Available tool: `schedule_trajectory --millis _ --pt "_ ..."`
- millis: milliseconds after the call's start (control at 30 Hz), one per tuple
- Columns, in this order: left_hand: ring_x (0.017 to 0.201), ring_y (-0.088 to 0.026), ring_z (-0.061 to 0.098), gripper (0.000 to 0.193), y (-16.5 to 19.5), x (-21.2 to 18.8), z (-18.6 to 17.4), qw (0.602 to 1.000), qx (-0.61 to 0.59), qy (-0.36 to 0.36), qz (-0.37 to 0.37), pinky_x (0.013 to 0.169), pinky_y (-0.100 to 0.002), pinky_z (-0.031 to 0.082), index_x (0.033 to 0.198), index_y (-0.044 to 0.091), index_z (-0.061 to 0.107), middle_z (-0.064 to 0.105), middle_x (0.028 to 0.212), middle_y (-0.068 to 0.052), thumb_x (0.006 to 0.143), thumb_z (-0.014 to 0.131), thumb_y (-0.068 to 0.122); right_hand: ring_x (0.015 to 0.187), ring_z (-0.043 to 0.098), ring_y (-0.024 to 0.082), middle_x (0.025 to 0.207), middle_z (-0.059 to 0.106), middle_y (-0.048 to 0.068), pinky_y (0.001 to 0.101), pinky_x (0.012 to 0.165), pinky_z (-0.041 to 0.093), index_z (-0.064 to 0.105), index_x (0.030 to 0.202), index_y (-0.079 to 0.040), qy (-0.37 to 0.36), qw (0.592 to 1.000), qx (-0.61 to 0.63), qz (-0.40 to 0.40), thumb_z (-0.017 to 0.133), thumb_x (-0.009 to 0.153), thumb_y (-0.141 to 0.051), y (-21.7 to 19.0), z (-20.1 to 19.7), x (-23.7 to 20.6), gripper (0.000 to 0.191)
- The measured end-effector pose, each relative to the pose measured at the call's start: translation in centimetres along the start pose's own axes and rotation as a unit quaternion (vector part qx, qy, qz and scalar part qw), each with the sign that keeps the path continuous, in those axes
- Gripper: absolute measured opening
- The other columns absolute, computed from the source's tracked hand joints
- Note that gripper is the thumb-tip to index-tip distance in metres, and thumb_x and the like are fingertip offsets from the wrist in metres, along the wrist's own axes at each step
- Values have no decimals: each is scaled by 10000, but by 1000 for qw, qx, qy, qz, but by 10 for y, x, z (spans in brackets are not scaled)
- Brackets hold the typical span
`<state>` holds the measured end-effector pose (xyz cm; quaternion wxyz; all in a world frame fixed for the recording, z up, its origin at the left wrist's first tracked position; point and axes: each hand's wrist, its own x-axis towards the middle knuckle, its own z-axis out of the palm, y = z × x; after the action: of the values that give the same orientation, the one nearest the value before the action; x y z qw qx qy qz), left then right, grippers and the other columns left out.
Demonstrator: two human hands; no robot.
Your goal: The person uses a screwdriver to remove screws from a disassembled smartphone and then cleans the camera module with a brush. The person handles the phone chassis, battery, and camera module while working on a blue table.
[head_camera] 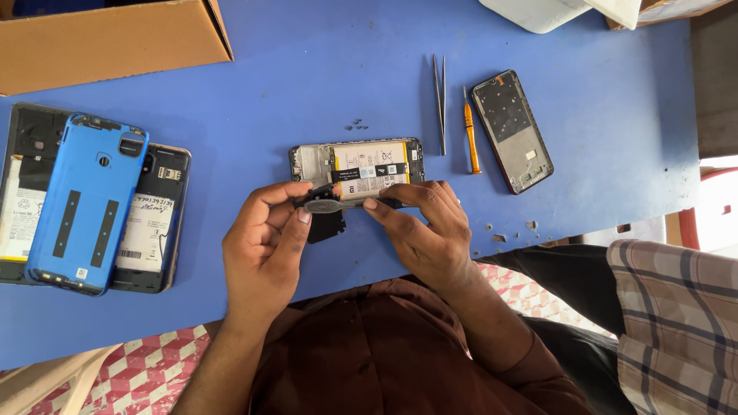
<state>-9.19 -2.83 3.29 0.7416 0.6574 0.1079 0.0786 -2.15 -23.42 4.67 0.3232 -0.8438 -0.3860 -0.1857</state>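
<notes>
Opened phone (357, 165), battery exposed, lies flat on the blue table; a grey pry tool (327, 205) crosses its near edge.

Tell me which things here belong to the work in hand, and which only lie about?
In hand: opened phone, grey pry tool, left hand, right hand.

Lying about: tweezers, orange screwdriver, back cover, screws, blue cover, cardboard box.

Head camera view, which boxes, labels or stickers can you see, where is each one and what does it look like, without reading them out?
Cardboard box: top left corner of the blue table, brown, open flap.
Battery label: on the opened phone above both hands, pale rectangle crossed by a black strip.
White label: on the dark phone body at left, beside the blue back cover.
Small white sticker: inside the dark phone frame at right.
</notes>
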Motion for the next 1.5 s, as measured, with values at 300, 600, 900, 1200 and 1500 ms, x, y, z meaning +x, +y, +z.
schedule_trajectory --millis 300,600,900,1200,1500 --pt "612 44 418 231 2 -2 1 1000 12 1 4 530 -147 327 1289 12 600 713 867 8 1058 596 25 955 655 200 1081 671 41 351 790 500 721 1206 -151 19 1000 -6 4 837 888 -1 -1 0 -1 370" --pt "594 39 439 237 3 0 3 999 33 4 -7 512 -151 347 1289 4 615 728 839 -13 1056 597 43 939 663 198 1072 702 41 356 749 458 757 1122 -147 55 997 -43 21 801 863 11 -1 -1 -2 307" --pt "619 39 462 237 0 0 2 1000 31 2 5 525 -149 367 1299 -3 608 750 915 -29 1067 593 45 946 662 150 1040 683 4 350 770 472 764 1115 -167 47 998 -34 2 802 912 -28 7 6 -10 250" --pt "618 36 448 230 0 2 3 999 33 6 -5 527 -150 357 1294 1 616 722 861 -29 1069 596 41 970 653 192 1038 681 38 379 802 482 748 1127 -141 19 1000 -20 -15 767 952 -36 5 2 -8 205" --pt "633 37 427 212 3 3 6 1000 24 14 -5 528 -148 341 1266 2 623 700 854 24 1059 605 42 895 636 170 1029 705 25 345 731 404 762 1107 -144 81 995 -48 34 820 905 -33 2 3 -6 238"
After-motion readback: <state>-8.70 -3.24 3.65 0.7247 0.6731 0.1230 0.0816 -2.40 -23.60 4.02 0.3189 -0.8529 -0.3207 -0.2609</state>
